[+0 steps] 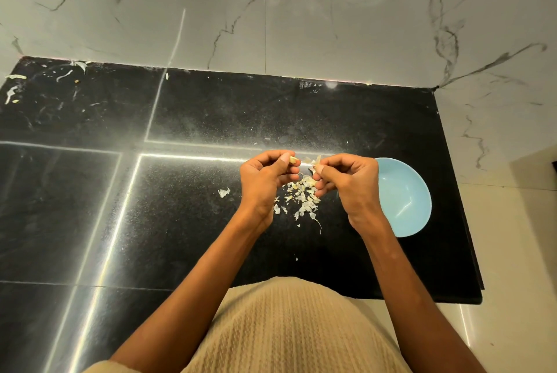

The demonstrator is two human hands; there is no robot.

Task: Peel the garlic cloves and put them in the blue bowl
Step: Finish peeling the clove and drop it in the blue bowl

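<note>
Both hands work just above the black counter (211, 222), w/ the pile of peel scraps (303, 196) lying directly under them, so skins drop in 1 spot as they come off.

Left hand (265, 179): fingers curled in, thumb and forefinger pinching a garlic clove (294, 160); only its pale tip shows past the thumb, so can't tell how much skin is left on it. Held up and pointed toward the other hand, prob. to give a free end to strip.

Right hand (346, 182): fingers also curled, narrow pinch at the tips on a thin flake of skin (315, 161). The flake sits between the 2 hands, right beside the clove; whether it's attached or already torn free, can't tell.

Blue bowl (404, 198) sits on the counter just right of the right hand, partly hidden by that wrist. The visible part of its inside shows no cloves; the hidden part, can't say. Its spot beside the right hand looks handy for dropping a peeled clove w/o reaching.

1 stray flake (223, 191) lies left of the pile, and more bits (18, 89) sit at the far-left corner, well apart.

Step in hand, as I judge it: peeling, not yet at the drop-in.
</note>
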